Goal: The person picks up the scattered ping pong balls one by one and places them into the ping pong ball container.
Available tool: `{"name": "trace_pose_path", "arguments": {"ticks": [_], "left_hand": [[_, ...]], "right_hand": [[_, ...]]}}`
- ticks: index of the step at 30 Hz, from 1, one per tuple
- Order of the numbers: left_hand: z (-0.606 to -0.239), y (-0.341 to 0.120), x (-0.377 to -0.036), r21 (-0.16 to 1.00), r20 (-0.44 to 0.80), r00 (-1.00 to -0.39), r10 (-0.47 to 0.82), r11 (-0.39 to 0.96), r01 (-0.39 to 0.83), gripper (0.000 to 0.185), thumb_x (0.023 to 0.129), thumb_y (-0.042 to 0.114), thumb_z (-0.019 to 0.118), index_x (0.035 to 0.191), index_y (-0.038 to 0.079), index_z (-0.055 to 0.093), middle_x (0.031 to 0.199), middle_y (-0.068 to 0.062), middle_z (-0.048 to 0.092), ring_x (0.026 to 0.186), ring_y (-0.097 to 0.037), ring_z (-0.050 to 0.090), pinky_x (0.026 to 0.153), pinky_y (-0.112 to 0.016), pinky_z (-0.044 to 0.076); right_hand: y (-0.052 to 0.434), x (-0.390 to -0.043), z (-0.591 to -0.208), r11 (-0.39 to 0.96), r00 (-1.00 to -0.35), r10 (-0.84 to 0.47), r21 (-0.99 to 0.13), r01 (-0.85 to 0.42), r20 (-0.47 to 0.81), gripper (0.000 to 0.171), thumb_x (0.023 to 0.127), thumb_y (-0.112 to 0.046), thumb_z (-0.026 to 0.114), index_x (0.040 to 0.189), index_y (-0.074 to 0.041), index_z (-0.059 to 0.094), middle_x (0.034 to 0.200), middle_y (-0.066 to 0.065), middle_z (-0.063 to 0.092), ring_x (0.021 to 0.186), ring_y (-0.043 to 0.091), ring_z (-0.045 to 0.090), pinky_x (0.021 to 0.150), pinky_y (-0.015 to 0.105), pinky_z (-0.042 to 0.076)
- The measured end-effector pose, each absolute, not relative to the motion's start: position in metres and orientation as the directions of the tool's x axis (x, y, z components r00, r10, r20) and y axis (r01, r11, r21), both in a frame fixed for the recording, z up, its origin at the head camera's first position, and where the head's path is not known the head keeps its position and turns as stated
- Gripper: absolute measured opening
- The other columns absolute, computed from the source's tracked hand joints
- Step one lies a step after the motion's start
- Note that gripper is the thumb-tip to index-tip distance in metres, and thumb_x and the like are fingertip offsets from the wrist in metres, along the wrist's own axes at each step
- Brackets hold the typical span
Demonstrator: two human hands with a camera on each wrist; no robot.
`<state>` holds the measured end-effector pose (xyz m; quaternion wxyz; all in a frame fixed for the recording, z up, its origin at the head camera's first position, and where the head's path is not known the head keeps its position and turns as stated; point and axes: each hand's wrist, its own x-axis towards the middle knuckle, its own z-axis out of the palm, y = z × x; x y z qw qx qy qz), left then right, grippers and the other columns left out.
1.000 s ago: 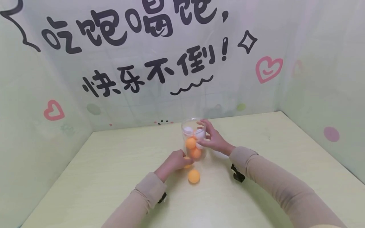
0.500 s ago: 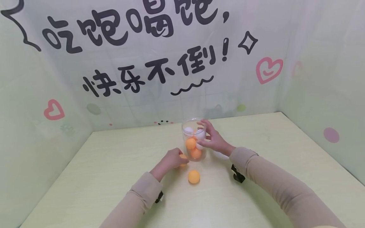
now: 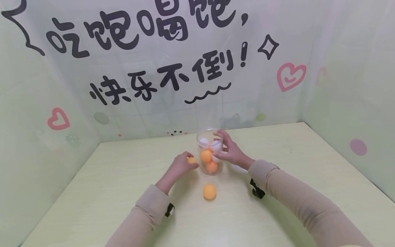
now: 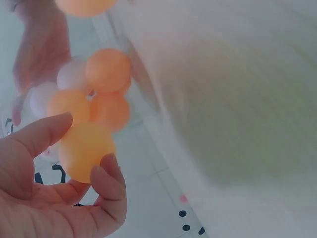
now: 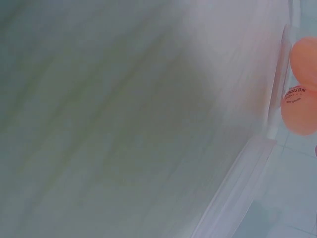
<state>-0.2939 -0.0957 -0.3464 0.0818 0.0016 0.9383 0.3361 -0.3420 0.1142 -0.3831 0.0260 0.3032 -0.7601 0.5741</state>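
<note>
A clear plastic jar stands upright at the middle of the pale green table. It holds several orange and white ping-pong balls. My right hand grips the jar's right side near the rim. My left hand is lifted just left of the jar and pinches an orange ball between thumb and fingers; the left wrist view shows that ball in my fingertips with the jar's balls behind it. Another orange ball lies loose on the table in front of the jar.
Walls covered with printed sheeting close in the table at the back, left and right. A black strap shows under the right sleeve. In the right wrist view only blurred wall and an orange ball at the right edge show.
My left hand has risen from the table beside the jar's base, carrying an orange ball up and slightly left. The right hand, jar and loose ball have stayed put.
</note>
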Motion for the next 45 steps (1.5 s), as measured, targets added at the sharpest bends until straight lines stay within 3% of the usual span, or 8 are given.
{"name": "trace_pose_path", "arguments": {"ticks": [7, 12, 17, 27, 37, 45], "left_hand": [[-0.332, -0.099, -0.296, 0.701, 0.026, -1.000, 0.017, 0.712, 0.030, 0.045, 0.084, 0.019, 0.064, 0.122, 0.001, 0.048, 0.116, -0.019, 0.051, 0.093, -0.026, 0.052, 0.076, -0.035, 0.048], [-0.325, -0.100, -0.298, 0.765, 0.140, -0.989, -0.049, 0.639, 0.077, 0.048, 0.083, 0.015, 0.063, 0.124, 0.001, 0.046, 0.117, -0.021, 0.048, 0.097, -0.029, 0.052, 0.079, -0.037, 0.048], [-0.318, -0.101, -0.301, 0.783, 0.217, -0.975, -0.036, 0.603, 0.153, 0.048, 0.081, 0.012, 0.062, 0.124, -0.003, 0.046, 0.120, -0.021, 0.047, 0.098, -0.030, 0.050, 0.077, -0.036, 0.048], [-0.296, -0.097, -0.308, 0.753, 0.269, -0.963, 0.008, 0.622, 0.215, 0.044, 0.081, 0.013, 0.060, 0.120, -0.003, 0.049, 0.116, -0.021, 0.050, 0.098, -0.031, 0.047, 0.079, -0.039, 0.045], [-0.285, -0.079, -0.310, 0.769, 0.247, -0.967, 0.064, 0.593, 0.236, 0.046, 0.084, 0.012, 0.059, 0.128, 0.003, 0.048, 0.124, -0.019, 0.043, 0.096, -0.028, 0.047, 0.077, -0.034, 0.048], [-0.286, -0.072, -0.309, 0.746, 0.232, -0.965, 0.124, 0.613, 0.259, 0.048, 0.085, 0.014, 0.060, 0.130, 0.007, 0.047, 0.124, -0.017, 0.044, 0.102, -0.032, 0.050, 0.083, -0.038, 0.047]], "right_hand": [[0.113, -0.338, -0.379, 0.116, -0.803, -0.440, -0.861, -0.495, 0.402, 0.077, 0.079, 0.007, 0.062, 0.139, 0.000, 0.015, 0.145, 0.024, 0.023, 0.130, 0.042, 0.029, 0.099, 0.057, 0.033], [0.113, -0.340, -0.381, 0.132, -0.807, -0.437, -0.859, -0.495, 0.398, 0.076, 0.080, 0.005, 0.063, 0.140, -0.003, 0.017, 0.146, 0.022, 0.024, 0.131, 0.038, 0.030, 0.100, 0.053, 0.035], [0.113, -0.341, -0.384, 0.123, -0.803, -0.430, -0.855, -0.504, 0.412, 0.077, 0.079, 0.001, 0.064, 0.140, -0.003, 0.017, 0.146, 0.021, 0.024, 0.131, 0.038, 0.030, 0.100, 0.053, 0.035], [0.113, -0.342, -0.386, 0.103, -0.789, -0.433, -0.846, -0.523, 0.435, 0.074, 0.079, 0.003, 0.063, 0.138, -0.005, 0.020, 0.145, 0.020, 0.027, 0.130, 0.038, 0.031, 0.098, 0.052, 0.037], [0.112, -0.341, -0.385, 0.113, -0.792, -0.439, -0.848, -0.517, 0.424, 0.074, 0.080, 0.004, 0.062, 0.139, -0.006, 0.018, 0.146, 0.019, 0.027, 0.131, 0.037, 0.031, 0.099, 0.052, 0.037], [0.110, -0.321, -0.363, 0.144, -0.815, -0.437, -0.864, -0.482, 0.382, 0.073, 0.080, 0.006, 0.060, 0.139, 0.002, 0.015, 0.144, 0.027, 0.022, 0.129, 0.044, 0.029, 0.099, 0.054, 0.036]]}}
